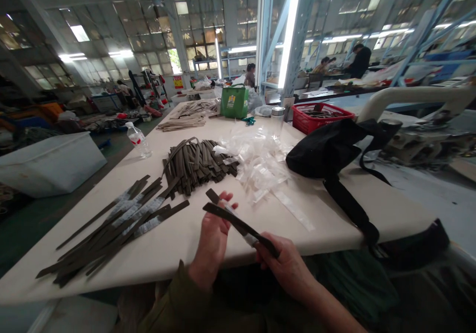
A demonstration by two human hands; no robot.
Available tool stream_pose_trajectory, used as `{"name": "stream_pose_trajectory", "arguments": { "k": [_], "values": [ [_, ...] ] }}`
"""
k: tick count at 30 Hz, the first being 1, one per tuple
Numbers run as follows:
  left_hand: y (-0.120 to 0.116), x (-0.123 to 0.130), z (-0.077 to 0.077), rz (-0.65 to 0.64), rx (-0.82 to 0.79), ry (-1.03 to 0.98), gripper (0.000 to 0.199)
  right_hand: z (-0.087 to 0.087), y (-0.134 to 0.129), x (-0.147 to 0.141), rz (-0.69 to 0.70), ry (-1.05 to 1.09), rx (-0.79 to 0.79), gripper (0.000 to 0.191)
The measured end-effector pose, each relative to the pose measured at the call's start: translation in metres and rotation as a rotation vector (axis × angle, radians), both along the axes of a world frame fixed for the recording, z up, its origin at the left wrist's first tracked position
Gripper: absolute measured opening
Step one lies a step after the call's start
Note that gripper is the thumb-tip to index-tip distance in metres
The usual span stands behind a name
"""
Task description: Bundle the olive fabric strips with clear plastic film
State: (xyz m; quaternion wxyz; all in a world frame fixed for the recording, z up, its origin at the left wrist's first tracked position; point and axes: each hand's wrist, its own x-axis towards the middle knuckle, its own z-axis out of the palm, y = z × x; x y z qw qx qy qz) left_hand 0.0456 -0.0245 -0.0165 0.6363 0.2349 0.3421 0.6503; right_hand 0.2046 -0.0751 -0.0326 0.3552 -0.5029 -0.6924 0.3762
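My right hand (284, 261) is closed around the near end of dark grey-brown flat strips (238, 221), which look like fabric straps. A clear plastic sleeve or band shows around their middle. My left hand (213, 236) is loosely curled at the far end, with the strips across its palm and fingertips showing behind them. On the table to the left lies a stack of similar strips (111, 229) with clear plastic around their middles. Ahead is a heap of loose dark strips (197, 164), and beside it a pile of clear plastic sleeves (260, 164).
A black bag (327, 149) with a long strap lies on the table (163, 263) at right. Behind stand a red basket (320, 117), a lidded jar (277, 119) and a green bag (234, 102). A water bottle (139, 142) stands near the left edge. Other people sit or stand farther back.
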Motion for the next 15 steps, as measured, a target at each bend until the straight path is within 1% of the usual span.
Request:
{"name": "stream_pose_trajectory", "arguments": {
  "k": [1, 3, 6, 8, 10, 12, 13, 15],
  "values": [
    [0.004, -0.004, 0.003, 0.037, -0.006, -0.024, 0.037, -0.002, -0.001, -0.001, 0.001, -0.009, -0.010, 0.037],
    [0.006, -0.006, 0.002, 0.026, -0.035, -0.014, 0.031, -0.005, 0.000, -0.004, -0.014, -0.025, -0.012, 0.038],
    [-0.012, 0.005, -0.011, -0.072, -0.062, 0.064, 0.027, -0.004, 0.003, -0.009, -0.043, -0.015, 0.018, 0.040],
    [-0.027, 0.014, -0.020, -0.104, -0.070, 0.121, 0.028, -0.001, 0.005, -0.013, -0.036, 0.034, 0.019, 0.041],
    [-0.036, 0.019, -0.024, -0.133, -0.070, 0.139, 0.032, 0.003, 0.007, -0.016, -0.010, 0.089, -0.004, 0.040],
    [-0.036, 0.018, -0.022, -0.157, -0.066, 0.132, 0.036, 0.007, 0.008, -0.018, 0.020, 0.125, -0.029, 0.037],
    [-0.033, 0.015, -0.019, -0.142, -0.055, 0.125, 0.038, 0.008, 0.007, -0.018, 0.033, 0.126, -0.038, 0.036],
    [-0.026, 0.008, -0.014, -0.060, -0.021, 0.115, 0.037, 0.009, 0.006, -0.018, 0.050, 0.094, -0.042, 0.036]
  ]
}}
